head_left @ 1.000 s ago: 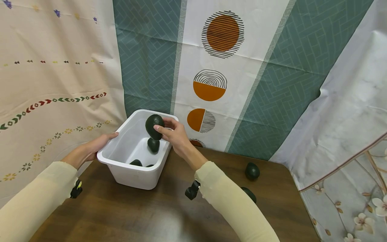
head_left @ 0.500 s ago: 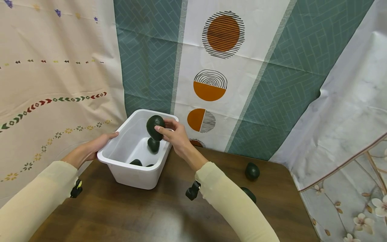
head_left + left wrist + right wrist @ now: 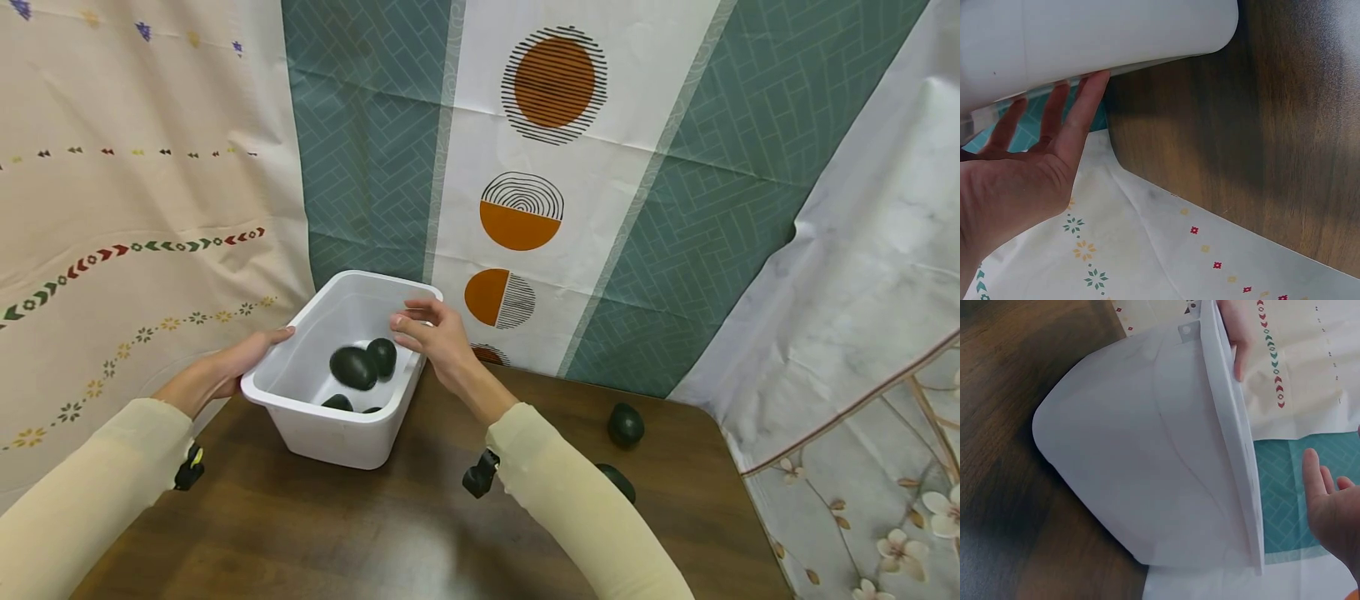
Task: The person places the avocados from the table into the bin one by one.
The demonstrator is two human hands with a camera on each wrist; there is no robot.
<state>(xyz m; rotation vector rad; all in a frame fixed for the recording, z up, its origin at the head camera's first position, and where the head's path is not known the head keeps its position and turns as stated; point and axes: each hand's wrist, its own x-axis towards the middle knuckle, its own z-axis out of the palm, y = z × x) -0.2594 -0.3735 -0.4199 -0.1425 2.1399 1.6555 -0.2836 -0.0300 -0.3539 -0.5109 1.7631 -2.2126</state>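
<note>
Avocado (image 3: 354, 368) has gone from the right hand (image 3: 442, 337) into the white tub (image 3: 322, 433), outline blurred. Brown desk (image 3: 420, 533) underlies it all. Tub appears to rest there, left hand (image 3: 243, 358) gripping the side rim, thumb over, fingers beneath. Right hand's fingers parted, slightly bent, holding nothing. Three other avocados (image 3: 383, 357) inside; two avocados (image 3: 626, 425) on the desk. Fruit likely firm, weighty, slick: cup its widest part.

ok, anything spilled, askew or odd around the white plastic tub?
No spill or damage visible. One oddity: the largest-looking oval dark-green avocado in the white plastic tub is blurred, perhaps mid-drop; the bare right hand nearby holds nothing. Can't tell if it has settled.
</note>
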